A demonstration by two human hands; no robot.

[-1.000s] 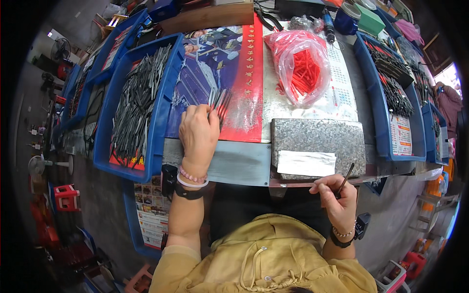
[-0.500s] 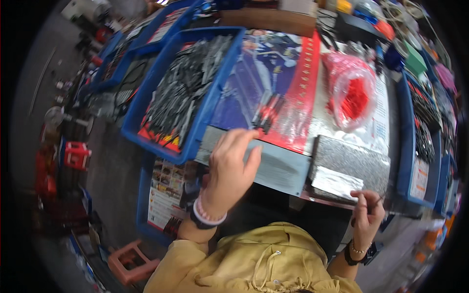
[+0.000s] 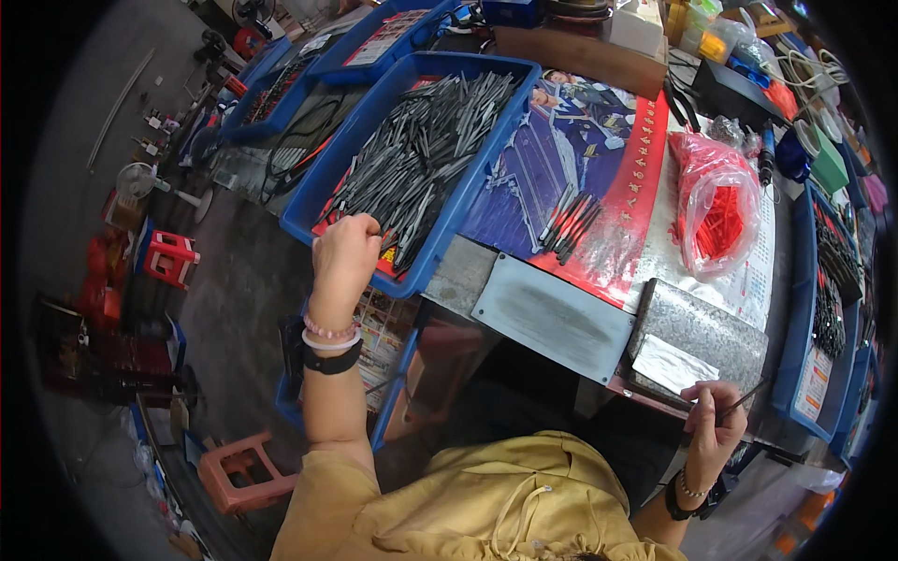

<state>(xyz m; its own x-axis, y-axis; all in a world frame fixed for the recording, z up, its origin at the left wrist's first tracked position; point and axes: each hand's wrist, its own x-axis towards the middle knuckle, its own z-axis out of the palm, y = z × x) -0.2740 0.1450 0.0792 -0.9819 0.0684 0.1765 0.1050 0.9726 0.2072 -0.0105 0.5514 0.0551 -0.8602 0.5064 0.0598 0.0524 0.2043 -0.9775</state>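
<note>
Pinching a thin dark stick (image 3: 746, 397) in the right hand (image 3: 715, 423), with the left hand (image 3: 346, 251) at the near end of a blue tray (image 3: 475, 187).
The stick slants outward near the front edge of a speckled stone block (image 3: 706, 323), which carries a white sheet (image 3: 672, 363); the right thumb and fingers are clamped on it. The left fingers are curled in over a heap of dark sticks (image 3: 421, 150); whether they grip one cannot be told. A small bunch of sticks (image 3: 571, 224) lies on a poster (image 3: 505, 201), left of a bag (image 3: 697, 159) of red pieces.
</note>
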